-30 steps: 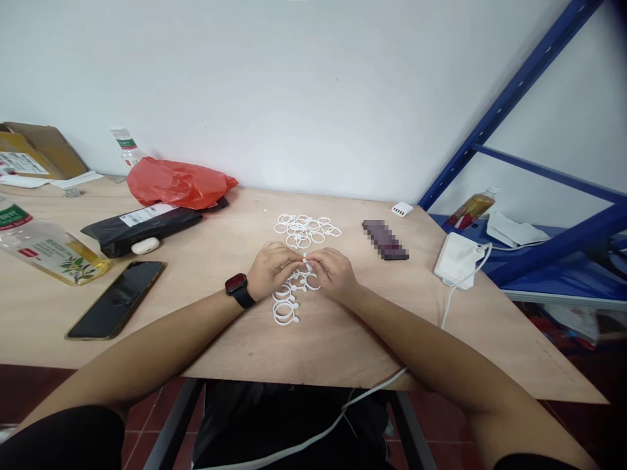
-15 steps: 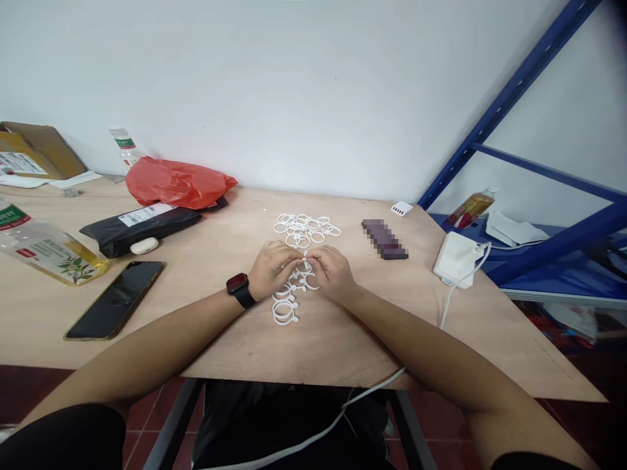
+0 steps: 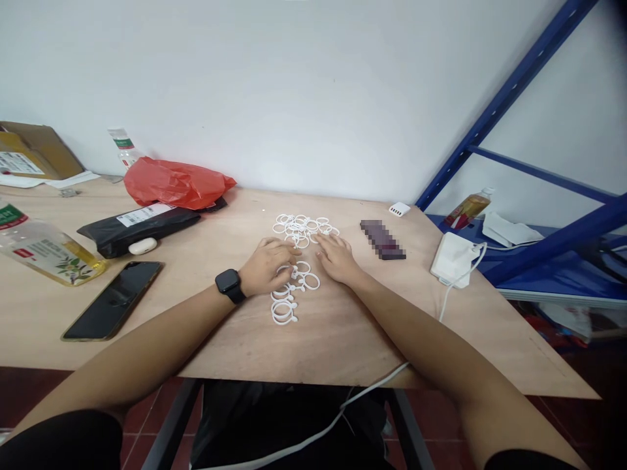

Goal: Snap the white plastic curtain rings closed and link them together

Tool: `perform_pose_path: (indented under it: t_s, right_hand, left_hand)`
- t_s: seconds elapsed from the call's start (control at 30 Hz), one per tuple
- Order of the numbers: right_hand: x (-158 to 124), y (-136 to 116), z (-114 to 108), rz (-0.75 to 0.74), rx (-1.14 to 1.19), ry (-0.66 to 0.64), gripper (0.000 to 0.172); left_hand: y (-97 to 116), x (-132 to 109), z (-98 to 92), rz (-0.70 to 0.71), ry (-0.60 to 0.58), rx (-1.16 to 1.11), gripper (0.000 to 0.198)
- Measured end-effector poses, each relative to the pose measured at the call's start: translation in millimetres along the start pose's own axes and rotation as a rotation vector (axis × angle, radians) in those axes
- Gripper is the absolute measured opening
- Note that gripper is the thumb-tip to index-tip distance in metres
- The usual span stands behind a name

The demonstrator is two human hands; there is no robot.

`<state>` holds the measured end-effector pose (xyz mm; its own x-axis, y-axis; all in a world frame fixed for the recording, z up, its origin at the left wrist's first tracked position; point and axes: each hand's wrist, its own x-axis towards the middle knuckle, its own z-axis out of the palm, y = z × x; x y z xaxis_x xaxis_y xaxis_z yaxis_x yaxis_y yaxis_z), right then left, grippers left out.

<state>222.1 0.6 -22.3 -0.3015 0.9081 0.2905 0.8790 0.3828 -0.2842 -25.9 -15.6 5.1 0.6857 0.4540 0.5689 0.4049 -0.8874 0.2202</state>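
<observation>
From my remote seat I have both hands over two groups of rings on the tabletop, and the step in hand looks like ring-by-ring work — one ring worked at the fingertips, then another fetched. The right hand lies low with its fingers stretched forward, spread rather than pinching, their tips at the near right side of the far heap of white rings, which sits toward the tabletop's far edge. The left hand is curled over the left side of the near row of white rings; its fingers hide what is under them, so I cannot tell whether it grips a ring. In my judgement the next move calls for a light pinch on one band, lifted clear of its overlapping neighbours so that none drags along. The rings are round, with no long axis of their own; the small tab on the nearest one points toward the tabletop's right edge. The row itself runs lengthwise toward the near edge — bending slightly left — between the phone and the dark pixelated object, well apart from both.
</observation>
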Motion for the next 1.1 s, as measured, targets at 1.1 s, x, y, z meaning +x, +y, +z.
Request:
perform_pose_path:
  t_s: [1.1]
  right_hand:
    - [-18,-39,-9,-0.393,0.232,0.345,0.019]
  left_hand:
    - [-3,1,11.5,-0.018,0.235,-0.053,0.020]
